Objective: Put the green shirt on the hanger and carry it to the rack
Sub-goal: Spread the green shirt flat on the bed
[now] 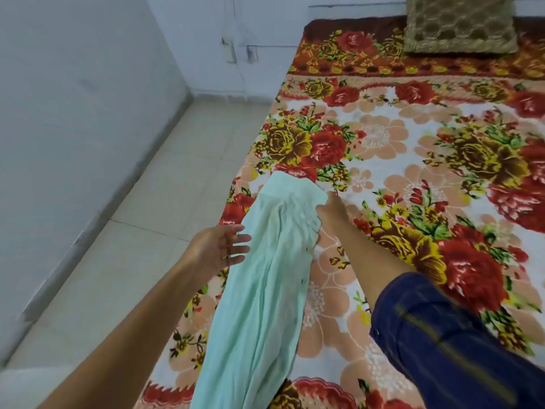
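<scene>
The pale green shirt (265,284) lies stretched in a long bunched strip along the left edge of the bed, running from the bottom of the view up to the middle. My right hand (330,214) grips a gathered fold of its upper right edge. My left hand (221,246) has straight, spread fingers that touch the shirt's left edge. No hanger or rack is in view.
The bed carries a floral blanket (413,172) in red, yellow and peach. A patterned olive pillow (460,25) sits at its far end. Beige floor tiles (147,216) run along the left, bounded by grey-white walls (73,98).
</scene>
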